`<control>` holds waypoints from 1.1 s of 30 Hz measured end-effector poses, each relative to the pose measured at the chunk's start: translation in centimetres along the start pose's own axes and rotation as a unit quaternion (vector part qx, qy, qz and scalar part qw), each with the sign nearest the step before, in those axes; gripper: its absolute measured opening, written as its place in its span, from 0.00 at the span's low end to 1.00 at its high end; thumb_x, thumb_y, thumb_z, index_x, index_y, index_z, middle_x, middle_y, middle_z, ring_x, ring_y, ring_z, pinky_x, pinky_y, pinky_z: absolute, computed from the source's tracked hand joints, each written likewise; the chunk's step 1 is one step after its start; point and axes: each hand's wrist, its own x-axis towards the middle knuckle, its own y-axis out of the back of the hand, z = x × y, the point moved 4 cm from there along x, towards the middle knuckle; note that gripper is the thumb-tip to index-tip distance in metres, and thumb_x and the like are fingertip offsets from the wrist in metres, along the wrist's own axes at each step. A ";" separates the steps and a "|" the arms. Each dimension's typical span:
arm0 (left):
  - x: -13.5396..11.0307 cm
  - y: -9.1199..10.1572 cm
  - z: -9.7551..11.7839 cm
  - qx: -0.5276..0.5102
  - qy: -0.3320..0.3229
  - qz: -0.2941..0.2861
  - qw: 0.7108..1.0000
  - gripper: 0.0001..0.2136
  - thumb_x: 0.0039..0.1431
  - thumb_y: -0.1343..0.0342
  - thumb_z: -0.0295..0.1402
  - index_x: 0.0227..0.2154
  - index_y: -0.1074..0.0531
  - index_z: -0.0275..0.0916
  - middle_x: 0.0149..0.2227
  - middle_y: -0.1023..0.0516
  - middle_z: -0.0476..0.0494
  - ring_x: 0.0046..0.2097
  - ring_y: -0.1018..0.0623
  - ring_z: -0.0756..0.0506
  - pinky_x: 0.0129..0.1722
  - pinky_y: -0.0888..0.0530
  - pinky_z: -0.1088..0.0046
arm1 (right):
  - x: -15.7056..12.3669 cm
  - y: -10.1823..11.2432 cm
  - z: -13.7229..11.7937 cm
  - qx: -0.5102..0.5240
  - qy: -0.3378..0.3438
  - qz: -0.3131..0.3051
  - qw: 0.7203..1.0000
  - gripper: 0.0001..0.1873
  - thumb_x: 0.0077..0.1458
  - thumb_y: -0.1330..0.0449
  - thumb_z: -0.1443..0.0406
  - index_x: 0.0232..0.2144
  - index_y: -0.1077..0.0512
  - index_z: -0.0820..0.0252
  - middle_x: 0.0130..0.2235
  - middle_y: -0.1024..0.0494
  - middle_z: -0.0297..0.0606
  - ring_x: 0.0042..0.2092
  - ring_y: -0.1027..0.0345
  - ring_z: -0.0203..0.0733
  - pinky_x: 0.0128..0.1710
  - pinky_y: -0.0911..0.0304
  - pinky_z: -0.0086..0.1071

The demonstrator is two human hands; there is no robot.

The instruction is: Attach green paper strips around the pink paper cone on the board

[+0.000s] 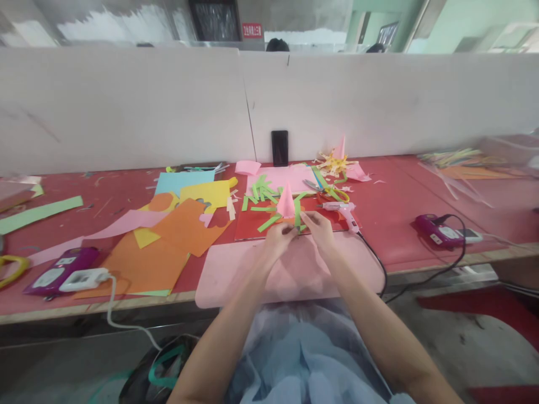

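A pink paper cone (286, 203) stands upright on an orange paper piece, with green strips spreading out around it. My right hand (319, 229) pinches a green paper strip (297, 212) just right of the cone. Close to that strip's lower end, my left hand (279, 237) has its thumb and fingers pressed together; what they hold is too small to make out. Both hands are over the near edge of a red board (248, 227). A pink glue gun (343, 210) lies right of my right hand, and scissors (337, 193) with yellow handles lie behind it.
Loose green strips (261, 188) lie on pink paper. Behind stands a black phone (280, 148), with another pink cone (339, 149) on yellow fringe to its right. Orange sheets (143, 261) cover the left. Purple power strips (63, 272) with cords flank a pink mat (236, 269).
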 end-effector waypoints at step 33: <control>1.2 1.2 -1.0 0.143 0.108 0.078 0.981 0.05 0.52 0.43 0.34 0.24 0.25 0.43 0.34 0.20 0.46 0.43 0.24 0.40 0.48 0.36 0.58 | 0.6 -0.9 2.2 -0.367 0.151 -0.014 0.918 0.07 0.51 0.44 0.66 0.29 0.25 0.56 0.34 0.25 0.38 0.36 0.34 0.43 0.40 0.40 0.36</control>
